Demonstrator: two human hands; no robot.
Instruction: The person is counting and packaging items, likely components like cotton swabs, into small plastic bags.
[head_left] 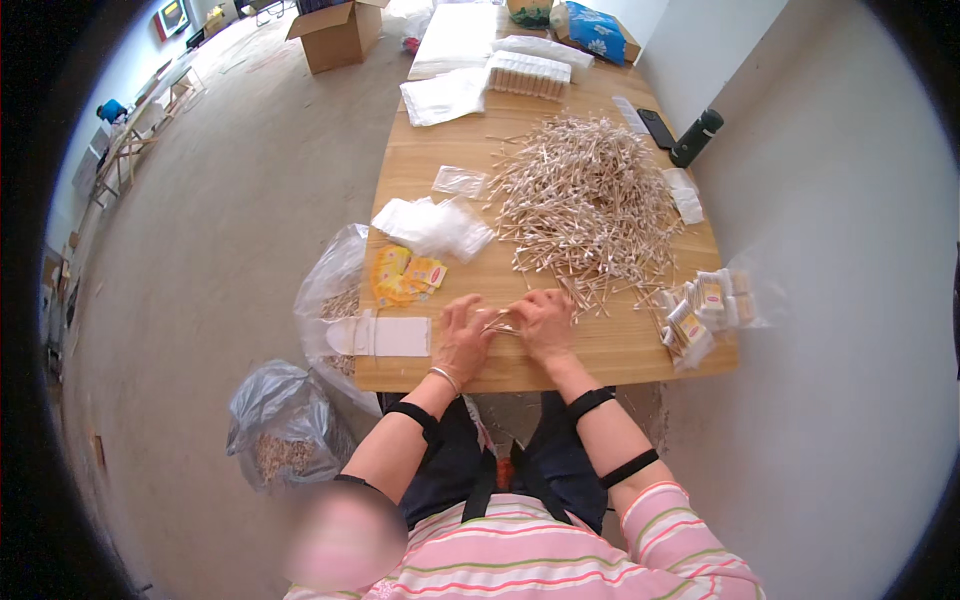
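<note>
Our left hand (463, 340) and right hand (545, 325) pinch a few cotton swabs (503, 321) between them; large swab pile (590, 200) just beyond.

From the middle of the view, a dark green bottle (696, 140) is toward two o'clock, just beside a black phone (656, 129); a blue flower-patterned bag (597, 32) toward one; an open cardboard box (340, 42) toward eleven.

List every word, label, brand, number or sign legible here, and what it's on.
No text can be quoted.
Yellow cards: print too small to read.
Packs: label print too small to read.
Wall panel: too small and blurred.
Swabs: no lettering visible.
</note>
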